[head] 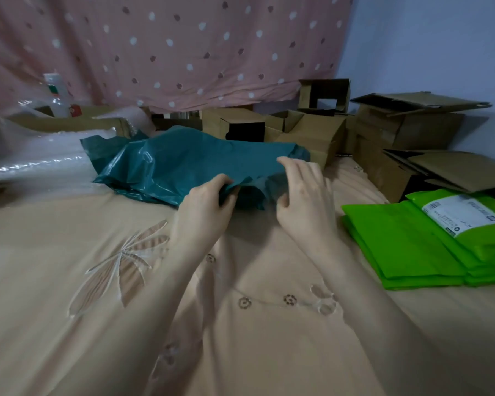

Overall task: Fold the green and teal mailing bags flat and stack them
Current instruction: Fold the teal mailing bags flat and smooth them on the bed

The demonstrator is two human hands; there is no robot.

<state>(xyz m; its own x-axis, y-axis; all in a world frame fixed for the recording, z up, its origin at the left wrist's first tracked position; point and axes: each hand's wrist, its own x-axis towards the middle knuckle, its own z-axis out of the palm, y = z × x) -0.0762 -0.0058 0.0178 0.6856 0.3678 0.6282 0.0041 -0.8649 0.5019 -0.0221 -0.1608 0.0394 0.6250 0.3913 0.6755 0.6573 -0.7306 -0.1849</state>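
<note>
Teal mailing bag (pixel 183 164) lay crumpled on the peach bedspread (pixel 69 281), its near edge lifted off the cloth, with the left hand (pixel 209 204) pinching that edge between thumb and curled fingers and the right hand (pixel 303 195) curled over the same edge, though whether its thumb closed on the plastic was hidden. Right of the teal bag, well apart from it, sat the stack of folded green bags (pixel 412 247), cut off by the frame's edge, its white label (pixel 463 215) too blurred to read. Behind the teal bag, cardboard boxes (pixel 312 132) partly hid one another.
</note>
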